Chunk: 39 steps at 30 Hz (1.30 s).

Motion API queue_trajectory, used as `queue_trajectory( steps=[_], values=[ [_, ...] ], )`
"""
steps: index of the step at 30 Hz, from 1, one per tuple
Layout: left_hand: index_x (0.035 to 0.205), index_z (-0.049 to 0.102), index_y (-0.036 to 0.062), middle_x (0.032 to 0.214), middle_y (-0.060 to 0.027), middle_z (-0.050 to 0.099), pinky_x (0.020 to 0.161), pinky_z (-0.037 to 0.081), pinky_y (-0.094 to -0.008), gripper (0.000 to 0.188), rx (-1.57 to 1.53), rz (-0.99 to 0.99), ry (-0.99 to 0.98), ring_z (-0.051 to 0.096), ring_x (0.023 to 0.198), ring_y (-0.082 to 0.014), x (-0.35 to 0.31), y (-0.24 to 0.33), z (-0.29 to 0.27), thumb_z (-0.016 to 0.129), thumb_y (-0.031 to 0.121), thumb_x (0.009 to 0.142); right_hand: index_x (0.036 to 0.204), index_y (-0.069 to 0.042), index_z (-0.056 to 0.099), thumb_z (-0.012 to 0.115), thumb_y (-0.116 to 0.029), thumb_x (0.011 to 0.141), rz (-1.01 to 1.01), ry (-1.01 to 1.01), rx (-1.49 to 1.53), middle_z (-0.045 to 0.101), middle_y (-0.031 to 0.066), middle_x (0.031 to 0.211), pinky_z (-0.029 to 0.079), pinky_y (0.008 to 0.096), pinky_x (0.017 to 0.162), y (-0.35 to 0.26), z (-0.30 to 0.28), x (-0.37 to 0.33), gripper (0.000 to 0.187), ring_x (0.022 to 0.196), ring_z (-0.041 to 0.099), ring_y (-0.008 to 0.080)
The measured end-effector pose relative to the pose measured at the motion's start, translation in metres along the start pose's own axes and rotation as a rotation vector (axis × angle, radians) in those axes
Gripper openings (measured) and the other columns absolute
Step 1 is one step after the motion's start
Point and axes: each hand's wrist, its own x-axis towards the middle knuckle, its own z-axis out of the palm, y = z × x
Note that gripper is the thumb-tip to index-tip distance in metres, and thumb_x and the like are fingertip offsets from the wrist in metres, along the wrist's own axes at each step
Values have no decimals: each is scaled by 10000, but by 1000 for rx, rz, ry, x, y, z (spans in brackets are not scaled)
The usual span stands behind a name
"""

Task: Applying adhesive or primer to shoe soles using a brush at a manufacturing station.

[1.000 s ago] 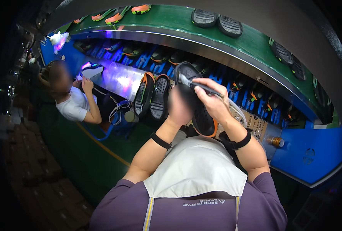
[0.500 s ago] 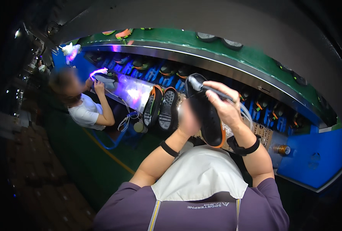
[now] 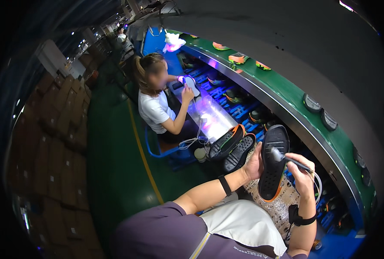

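Note:
My left hand point(image 3: 254, 163) grips the left side of a long black shoe sole point(image 3: 270, 179) with an orange edge, its far end pointing away from me. The sole's face with grooves and small holes is turned up. In my right hand point(image 3: 303, 175) is a brush point(image 3: 296, 162) with a dark handle and a thin pale hose trailing from it. Its whitish bristles point(image 3: 277, 154) lie at the sole's upper middle, seemingly touching it. Just left of my left hand, two more black soles point(image 3: 223, 146) lie side by side, one orange-rimmed.
A co-worker point(image 3: 161, 103) sits to the left under purple light, holding a sole. A green conveyor belt point(image 3: 287, 88) carrying shoes and soles runs along the far side, above blue racks of shoes. Stacked cartons point(image 3: 53, 142) stand far left. A wrapped surface point(image 3: 265, 211) lies beneath my hands.
The view has swung toward the left. On the sole, the brush has come from the far end down toward the middle. Both hands keep their holds.

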Motion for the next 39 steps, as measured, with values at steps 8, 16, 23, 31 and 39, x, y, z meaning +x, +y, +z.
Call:
queue_trajectory(
  steps=[8,16,23,31,39],
  values=[
    [1477,568,76,1317,-128,716,1046,573,-479,880,-47,162,-14,725,1136,-286,14,23,10,342,795,1023,1109,-17,780,794,-3,843,-117,-4,-58,721,113,883,521,338,746,-9,15,-2,267,791,672,219],
    [1359,596,-27,1182,-260,707,976,572,-552,1065,-111,172,-166,696,1076,-409,35,55,22,393,899,874,1160,-81,778,838,-62,837,-338,39,-305,698,110,841,513,380,712,-6,15,0,329,768,641,300],
    [1362,537,-120,1204,-238,645,1064,512,-490,1127,-180,152,-190,632,1122,-356,42,82,34,491,884,851,1210,-81,778,846,-56,821,-447,-323,-111,656,75,809,479,416,729,-11,2,4,395,790,598,277],
    [1421,537,-77,1331,-300,625,1068,526,-539,1223,-128,26,-391,645,1182,-422,58,90,38,433,975,806,1201,-116,792,837,-106,852,-209,-511,-190,769,97,1040,507,448,945,-33,-23,-5,352,964,693,299],
    [1505,477,-43,1359,-350,607,1054,546,-578,1241,106,-96,-543,657,1207,-470,84,94,50,494,971,790,1186,-74,783,830,-102,848,-273,-486,-213,698,85,813,474,397,839,-27,-28,-3,342,764,610,276]
  ],
)
